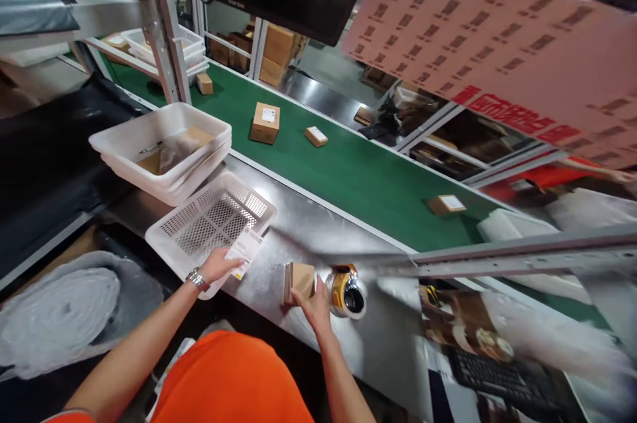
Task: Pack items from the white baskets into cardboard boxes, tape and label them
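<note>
My left hand [219, 265], with a watch on the wrist, pinches a white paper slip [242, 249] at the near edge of an empty perforated white basket [199, 222]. My right hand [312, 303] rests on a small brown cardboard box [300, 280] lying on the steel counter [308, 224], its fingers curled against the box. A tape dispenser [347, 291] with a yellow roll lies just right of that box.
Stacked white bins [164, 147] with packing material sit beyond the basket. A green conveyor belt [348, 164] carries several small boxes. A bubble-wrap roll [54, 310] lies at lower left. A keyboard [502, 376] sits at right, a printed board [497, 31] overhead.
</note>
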{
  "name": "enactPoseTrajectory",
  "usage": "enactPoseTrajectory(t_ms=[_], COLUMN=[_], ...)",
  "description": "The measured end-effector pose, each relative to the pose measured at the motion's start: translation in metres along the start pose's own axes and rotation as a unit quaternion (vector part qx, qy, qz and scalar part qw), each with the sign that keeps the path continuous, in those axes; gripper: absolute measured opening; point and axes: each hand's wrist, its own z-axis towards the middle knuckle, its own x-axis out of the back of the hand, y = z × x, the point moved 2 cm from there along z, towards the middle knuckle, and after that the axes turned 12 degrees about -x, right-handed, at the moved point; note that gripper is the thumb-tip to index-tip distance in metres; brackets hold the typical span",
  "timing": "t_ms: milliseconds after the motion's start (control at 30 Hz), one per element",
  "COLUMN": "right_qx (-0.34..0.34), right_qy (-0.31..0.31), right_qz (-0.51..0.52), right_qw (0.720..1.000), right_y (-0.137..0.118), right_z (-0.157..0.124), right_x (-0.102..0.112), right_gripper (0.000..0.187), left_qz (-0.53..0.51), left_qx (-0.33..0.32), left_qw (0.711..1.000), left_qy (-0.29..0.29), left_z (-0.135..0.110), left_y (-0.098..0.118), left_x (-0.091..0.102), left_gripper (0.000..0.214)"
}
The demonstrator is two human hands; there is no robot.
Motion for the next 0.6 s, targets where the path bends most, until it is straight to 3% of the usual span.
enactPoseTrajectory(t_ms=[67, 133, 200, 267, 367, 433, 500, 600], right_qx=[0.007, 0.016, 0.019, 0.010, -0.038, -0.084, -0.125, -0.140], right_qy=[-0.054, -0.186, -0.296, -0.344, -0.344, -0.292, -0.217, -0.167], right_qz=[0.097, 0.158, 0.138, 0.101, 0.133, 0.215, 0.322, 0.428], right_qw=[0.994, 0.970, 0.945, 0.933, 0.929, 0.928, 0.913, 0.877], right_y=[-0.019, -0.032, -0.030, -0.013, 0.028, 0.053, 0.071, 0.085], right_z=[-0.020, -0.043, -0.066, -0.086, -0.111, -0.127, -0.144, -0.169], right_x=[0.003, 0.009, 0.024, 0.046, 0.078, 0.091, 0.097, 0.098], right_gripper=[0.103, 0.082, 0.057, 0.038, 0.040, 0.049, 0.057, 0.059], left_qz=[0.013, 0.054, 0.095, 0.109, 0.046, -0.044, -0.131, -0.155], left_qx=[-0.012, -0.021, -0.017, -0.009, -0.009, -0.008, 0.004, 0.013], left_qw=[0.992, 0.974, 0.958, 0.952, 0.965, 0.980, 0.981, 0.975], left_qy=[-0.121, -0.218, -0.269, -0.286, -0.257, -0.192, -0.147, -0.159], left_z=[-0.024, -0.044, -0.057, -0.063, -0.073, -0.087, -0.110, -0.151], left_y=[0.006, 0.008, 0.008, 0.010, 0.017, 0.022, 0.023, 0.016], left_x=[-0.045, -0.084, -0.113, -0.132, -0.158, -0.181, -0.214, -0.271], left_gripper=[0.031, 0.024, 0.022, 0.030, 0.045, 0.054, 0.062, 0.068])
